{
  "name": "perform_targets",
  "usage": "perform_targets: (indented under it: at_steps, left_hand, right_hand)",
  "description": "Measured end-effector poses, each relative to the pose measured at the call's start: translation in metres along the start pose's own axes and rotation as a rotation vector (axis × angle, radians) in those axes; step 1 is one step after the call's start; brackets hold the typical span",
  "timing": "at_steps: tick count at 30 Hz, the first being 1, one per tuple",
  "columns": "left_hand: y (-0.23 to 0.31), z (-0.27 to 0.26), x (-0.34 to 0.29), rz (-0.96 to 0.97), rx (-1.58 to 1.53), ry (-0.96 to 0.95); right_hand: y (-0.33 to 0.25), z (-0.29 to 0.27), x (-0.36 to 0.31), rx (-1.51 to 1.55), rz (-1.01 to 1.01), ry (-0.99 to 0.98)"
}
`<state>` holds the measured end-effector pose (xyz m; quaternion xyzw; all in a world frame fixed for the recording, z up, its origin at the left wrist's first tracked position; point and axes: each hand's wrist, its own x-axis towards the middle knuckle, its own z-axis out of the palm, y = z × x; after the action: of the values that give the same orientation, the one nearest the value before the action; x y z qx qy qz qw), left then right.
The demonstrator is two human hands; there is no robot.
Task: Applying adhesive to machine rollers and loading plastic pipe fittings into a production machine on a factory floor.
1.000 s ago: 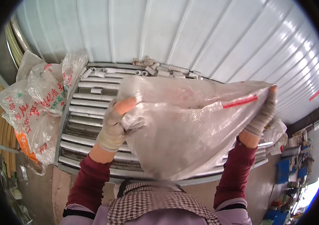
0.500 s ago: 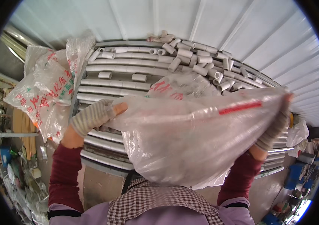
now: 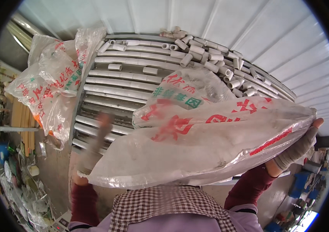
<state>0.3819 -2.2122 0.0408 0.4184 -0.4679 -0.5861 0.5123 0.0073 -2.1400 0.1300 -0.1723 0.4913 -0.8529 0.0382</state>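
A large clear plastic bag point(image 3: 172, 158) with red print is stretched across in front of me. My right hand point(image 3: 298, 145), in a striped glove with bare fingertips, grips its right end. At its left end is my left hand point(image 3: 94, 149), gloved and smeared by motion; whether its fingers hold the bag's edge cannot be made out. Beyond lies a second printed plastic bag point(image 3: 195, 87), partly covered by the first. Under both bags is a slatted rack of light pipes point(image 3: 122, 86).
Short white pipe pieces point(image 3: 197, 49) are heaped at the rack's far right. More printed plastic bags point(image 3: 52, 85) hang at its left edge. A ribbed pale wall point(image 3: 211, 19) rises behind. Blue bins point(image 3: 299, 183) and clutter stand on the right floor, wooden boards point(image 3: 27, 121) at left.
The bag has turned and spread out, showing more red print. My left hand has moved down and nearer me; my right hand has shifted right and nearer, still gripping the bag.
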Motion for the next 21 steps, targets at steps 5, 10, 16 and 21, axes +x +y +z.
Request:
perform_targets:
  at_steps: [5, 10, 16, 21]
  left_hand:
    - [-0.155, -0.045, -0.022, -0.300, 0.529, -0.311]
    - [-0.151, -0.002, -0.015, -0.274, -0.337, -0.022]
    - [-0.207, -0.082, -0.090, -0.351, -0.486, -0.051]
    - [-0.154, -0.081, -0.128, 0.080, 0.757, -0.413]
  right_hand:
    - [0.009, -0.050, 0.003, 0.013, 0.222, -0.266]
    - [0.012, -0.194, -0.037, -0.537, 0.306, -0.927]
    - [0.033, -0.211, -0.164, -0.927, 0.081, -1.230]
    - [0.047, -0.194, -0.184, -0.748, 0.228, -0.933]
